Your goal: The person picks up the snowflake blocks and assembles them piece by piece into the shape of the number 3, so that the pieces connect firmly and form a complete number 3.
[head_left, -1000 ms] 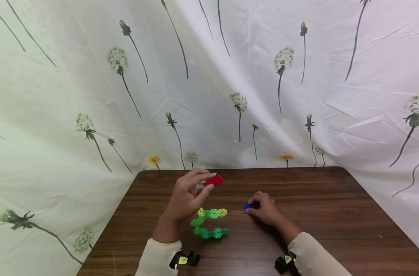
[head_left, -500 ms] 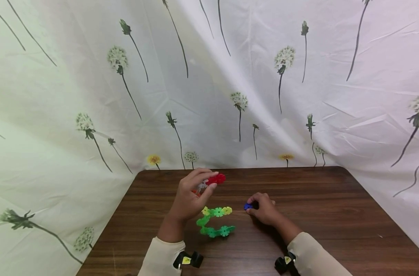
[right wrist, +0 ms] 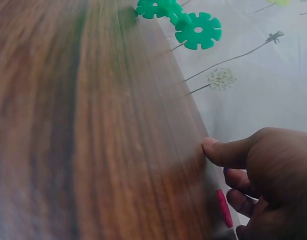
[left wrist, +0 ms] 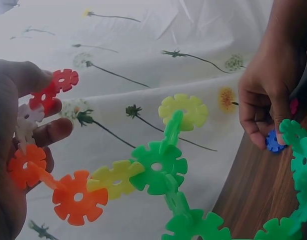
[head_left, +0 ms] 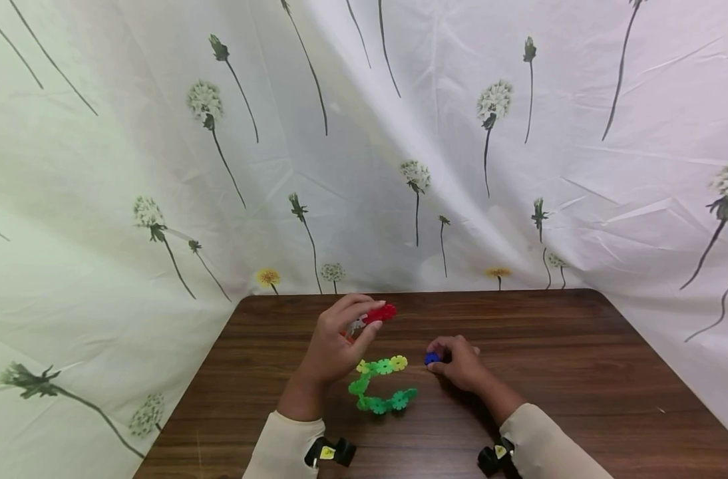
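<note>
My left hand (head_left: 334,342) is raised over the table and holds the red and white end of a chain of notched plastic flower discs (left wrist: 166,175). From there the chain runs through orange, yellow and several green discs, curving below the hand. In the head view its green end (head_left: 398,400) hangs to the left of my right hand (head_left: 462,366). That right hand is low over the table and pinches a blue flower disc (head_left: 432,358) between thumb and fingers. The blue disc (left wrist: 275,142) also shows in the left wrist view; the right wrist view mostly hides it.
A pink-red disc (right wrist: 223,209) is close by the right hand's fingers. The brown wooden table (head_left: 555,372) extends back to a white cloth (head_left: 364,199) printed with dandelions. Black wrist cameras (head_left: 334,452) sit on both cuffs.
The left hand has moved a little to the right, and the hanging chain has swung right with it, nearer the right hand. The right hand with the blue disc has hardly moved.
</note>
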A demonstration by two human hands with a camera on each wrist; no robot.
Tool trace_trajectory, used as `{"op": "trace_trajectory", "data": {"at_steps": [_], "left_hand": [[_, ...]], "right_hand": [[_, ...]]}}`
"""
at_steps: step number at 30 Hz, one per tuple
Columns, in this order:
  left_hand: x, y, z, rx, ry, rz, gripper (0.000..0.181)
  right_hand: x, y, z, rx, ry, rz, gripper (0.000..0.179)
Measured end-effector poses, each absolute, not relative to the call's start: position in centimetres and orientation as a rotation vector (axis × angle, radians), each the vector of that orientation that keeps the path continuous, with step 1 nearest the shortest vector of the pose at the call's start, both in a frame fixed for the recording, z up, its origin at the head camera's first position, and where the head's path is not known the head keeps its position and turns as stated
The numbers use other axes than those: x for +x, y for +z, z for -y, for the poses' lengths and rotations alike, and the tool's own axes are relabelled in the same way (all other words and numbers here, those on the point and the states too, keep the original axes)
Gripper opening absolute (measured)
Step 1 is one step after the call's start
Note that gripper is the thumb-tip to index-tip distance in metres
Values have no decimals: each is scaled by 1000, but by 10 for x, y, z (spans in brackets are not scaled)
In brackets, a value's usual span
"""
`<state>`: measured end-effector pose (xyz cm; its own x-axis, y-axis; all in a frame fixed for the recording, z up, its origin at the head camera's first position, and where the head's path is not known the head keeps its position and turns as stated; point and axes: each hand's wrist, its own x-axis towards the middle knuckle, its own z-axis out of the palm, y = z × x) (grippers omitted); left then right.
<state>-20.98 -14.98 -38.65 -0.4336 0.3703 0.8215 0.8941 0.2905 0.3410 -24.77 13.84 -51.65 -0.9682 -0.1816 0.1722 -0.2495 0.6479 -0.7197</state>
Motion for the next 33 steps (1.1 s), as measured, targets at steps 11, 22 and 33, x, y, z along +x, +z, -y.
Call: {"op": "trace_trajectory", "data": {"at_steps": [11, 22, 33], "left_hand": [[-207, -388, 151, -1080, -1097, 2027, 37], [-207, -385, 152, -1100, -1092, 2034, 40], [-208, -386, 154, -1101, -1100, 2042, 43]], "right_hand": [[-245, -508, -136, 403, 1242, 2696, 15], [-237, -483, -129, 474, 1598, 2542, 30], [-225, -456, -120, 465, 1830, 2478, 32]]}}
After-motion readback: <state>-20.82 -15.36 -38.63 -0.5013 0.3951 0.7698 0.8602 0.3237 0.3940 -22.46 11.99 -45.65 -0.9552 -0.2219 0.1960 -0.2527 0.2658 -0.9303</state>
